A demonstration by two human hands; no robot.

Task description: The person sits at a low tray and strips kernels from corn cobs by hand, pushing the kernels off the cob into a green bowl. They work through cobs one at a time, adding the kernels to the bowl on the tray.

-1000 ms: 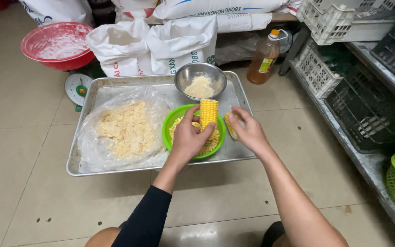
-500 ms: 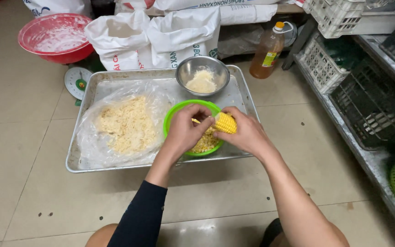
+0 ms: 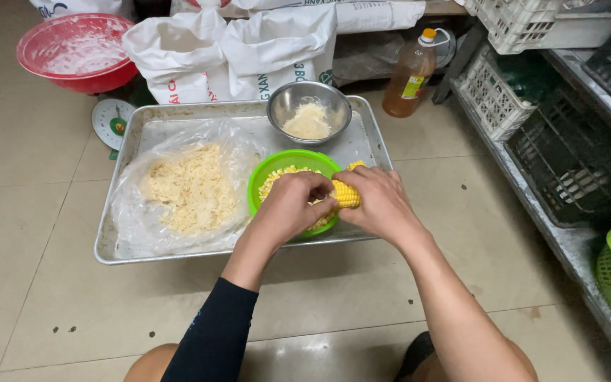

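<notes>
Both the left hand (image 3: 293,205) and right hand (image 3: 380,205) grip a bright yellow corn cob (image 3: 346,194) over the green bowl (image 3: 277,167).

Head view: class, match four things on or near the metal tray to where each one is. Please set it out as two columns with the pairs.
1 corn cob
2 steel bowl
3 oil bottle
4 red basin

a on the floor, far left of the sacks
b held in both hands over the green bowl
c on the floor, right of the tray
d on the tray's far edge

Pairs: 1-b, 2-d, 3-c, 4-a

2 hands (image 3: 298,205), 1 cob (image 3: 346,194), 2 bowls (image 3: 284,164), 1 tray (image 3: 178,112).
</notes>
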